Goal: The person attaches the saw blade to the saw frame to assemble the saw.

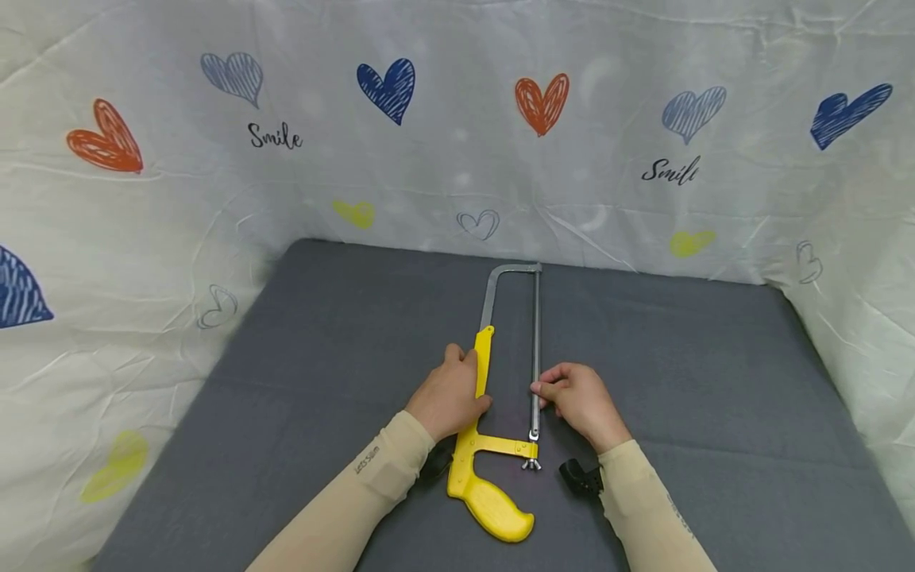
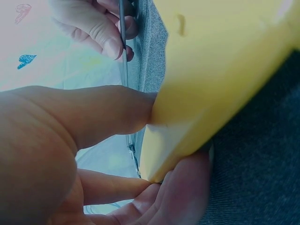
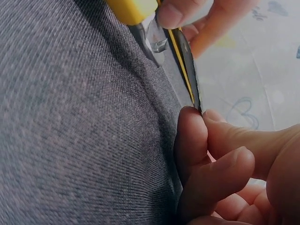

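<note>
A hacksaw with a yellow handle (image 1: 493, 508) and a grey metal front bow lies lengthwise on the dark grey cloth. My left hand (image 1: 449, 396) grips the yellow part of its frame (image 1: 484, 353); in the left wrist view the thumb (image 2: 112, 112) presses one side and fingertips curl under the other. My right hand (image 1: 581, 401) pinches the saw blade (image 1: 536, 334) between thumb and fingers, a little above its lower end. The blade spans from the bow's tip to the yellow crosspiece (image 1: 506, 446), where a wing nut (image 1: 531, 465) sticks out below.
Grey cloth (image 1: 343, 334) covers the table around the saw. Behind it and at both sides hangs a white curtain (image 1: 457, 159) printed with hearts and lettering. A black wrist device (image 1: 581, 478) sits at the right cuff.
</note>
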Motion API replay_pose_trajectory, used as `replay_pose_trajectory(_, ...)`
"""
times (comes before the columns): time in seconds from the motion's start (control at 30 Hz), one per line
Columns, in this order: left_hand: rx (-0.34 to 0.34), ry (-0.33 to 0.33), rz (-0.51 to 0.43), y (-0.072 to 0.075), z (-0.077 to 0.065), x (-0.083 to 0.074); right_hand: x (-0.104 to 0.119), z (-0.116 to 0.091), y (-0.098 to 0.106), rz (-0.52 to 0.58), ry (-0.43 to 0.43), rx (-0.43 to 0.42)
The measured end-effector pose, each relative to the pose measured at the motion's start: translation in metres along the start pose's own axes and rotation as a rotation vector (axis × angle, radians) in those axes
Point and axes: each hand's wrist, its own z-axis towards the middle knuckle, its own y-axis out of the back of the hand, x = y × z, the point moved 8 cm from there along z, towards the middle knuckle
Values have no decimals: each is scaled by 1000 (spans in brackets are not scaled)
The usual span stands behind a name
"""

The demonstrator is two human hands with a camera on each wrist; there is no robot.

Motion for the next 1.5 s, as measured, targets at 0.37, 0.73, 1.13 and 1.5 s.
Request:
replay_pose_trajectory(0.37, -1, -6, 10, -2, 1, 3, -1, 0, -3, -41, 2, -10)
replay_pose_trajectory(0.73, 1, -20, 25, -1, 2, 1, 0, -1, -1, -62, -12, -13)
replay_pose_trajectory(1.13, 3, -9, 20, 0, 2, 1, 2, -3, 0, -97, -8, -8)
replay_pose_trajectory(1.5, 5, -3, 20, 1, 2, -1, 2, -2, 1, -119, 2, -10)
